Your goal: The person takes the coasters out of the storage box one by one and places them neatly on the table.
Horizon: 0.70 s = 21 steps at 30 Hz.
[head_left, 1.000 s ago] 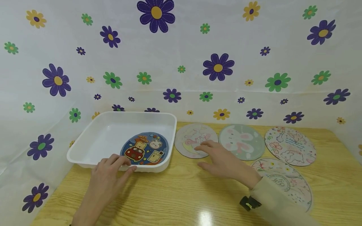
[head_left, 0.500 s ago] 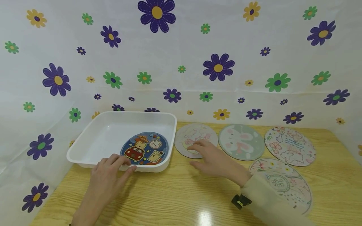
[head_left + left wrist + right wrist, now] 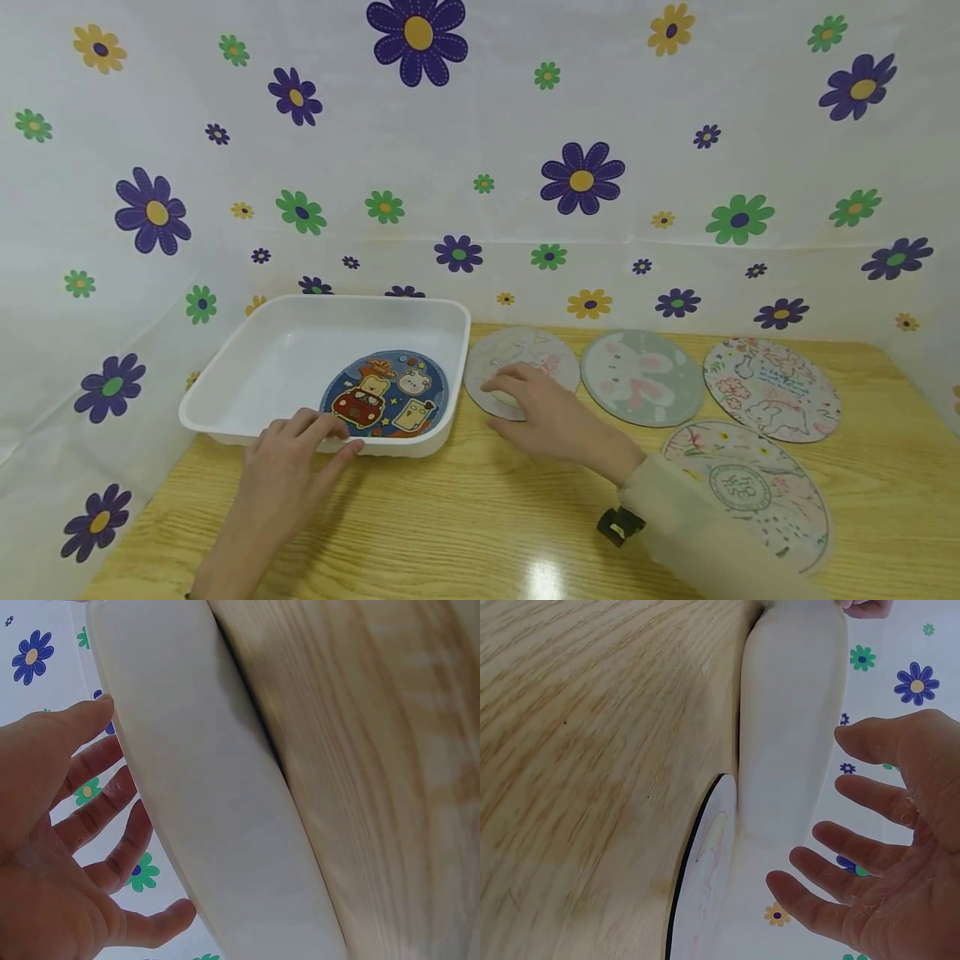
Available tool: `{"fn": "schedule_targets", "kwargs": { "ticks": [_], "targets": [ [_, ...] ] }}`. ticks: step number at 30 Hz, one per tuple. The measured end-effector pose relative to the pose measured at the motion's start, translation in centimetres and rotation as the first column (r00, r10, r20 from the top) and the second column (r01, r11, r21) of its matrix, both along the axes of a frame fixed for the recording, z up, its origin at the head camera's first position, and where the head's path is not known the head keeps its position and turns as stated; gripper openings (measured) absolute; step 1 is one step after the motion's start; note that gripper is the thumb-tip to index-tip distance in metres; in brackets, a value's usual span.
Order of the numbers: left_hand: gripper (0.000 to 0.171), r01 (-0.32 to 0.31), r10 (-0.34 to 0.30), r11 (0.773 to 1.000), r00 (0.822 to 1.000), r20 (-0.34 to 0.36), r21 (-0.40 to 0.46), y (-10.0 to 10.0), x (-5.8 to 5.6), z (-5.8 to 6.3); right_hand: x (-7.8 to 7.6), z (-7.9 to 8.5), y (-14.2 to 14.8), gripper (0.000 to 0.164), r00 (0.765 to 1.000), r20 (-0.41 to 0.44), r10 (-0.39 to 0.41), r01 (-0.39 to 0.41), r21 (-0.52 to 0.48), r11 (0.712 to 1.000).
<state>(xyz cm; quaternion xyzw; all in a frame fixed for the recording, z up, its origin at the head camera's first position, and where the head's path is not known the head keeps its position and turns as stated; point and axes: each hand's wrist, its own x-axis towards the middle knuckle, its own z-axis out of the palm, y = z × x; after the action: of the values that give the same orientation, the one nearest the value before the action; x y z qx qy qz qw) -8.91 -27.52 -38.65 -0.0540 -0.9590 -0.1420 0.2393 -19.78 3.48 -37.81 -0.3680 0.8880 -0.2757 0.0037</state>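
Observation:
My left hand point(image 3: 288, 475) rests on the front rim of a white plastic tub point(image 3: 247, 367), its fingertips and thumb touching the edge. Inside the tub lies a round blue mouse pad point(image 3: 386, 392) with a cartoon bear in a red car. Fingers spread and loosely bent, my right hand point(image 3: 551, 417) hovers over the front of a pale pink round mouse pad point(image 3: 506, 350) and hides part of it. In the right wrist view, that pad's thin black edge point(image 3: 682, 862) lies flat on the table, and nothing is between the fingers.
A green rabbit pad point(image 3: 641, 379) lies right of the pink one, then a white floral pad point(image 3: 772, 387). Another floral pad point(image 3: 750, 492) lies nearer, partly under the right sleeve point(image 3: 697, 525). Behind the wooden table point(image 3: 450, 533) hangs a flower-print cloth point(image 3: 510, 125).
My right hand has moved left and slightly down over the pink mouse pad, staying spread. My left hand keeps its place on the tub rim.

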Motion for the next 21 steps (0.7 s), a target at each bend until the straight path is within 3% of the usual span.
{"fn": "schedule_targets", "kwargs": {
  "ticks": [7, 21],
  "targets": [
    [0.018, -0.003, 0.003, 1.000, 1.000, 0.001, -0.006, 0.0, 0.0, 0.0, -0.1, 0.1, -0.8, 0.037, 1.000, 0.032, 0.001, 0.000, -0.014, 1.000],
    [0.018, -0.006, 0.006, 1.000, 1.000, 0.013, -0.003, 0.1, 0.1, 0.1, -0.4, 0.2, -2.4, 0.032, 0.999, 0.016, 0.029, -0.029, -0.024, 0.999]
  ]
}}
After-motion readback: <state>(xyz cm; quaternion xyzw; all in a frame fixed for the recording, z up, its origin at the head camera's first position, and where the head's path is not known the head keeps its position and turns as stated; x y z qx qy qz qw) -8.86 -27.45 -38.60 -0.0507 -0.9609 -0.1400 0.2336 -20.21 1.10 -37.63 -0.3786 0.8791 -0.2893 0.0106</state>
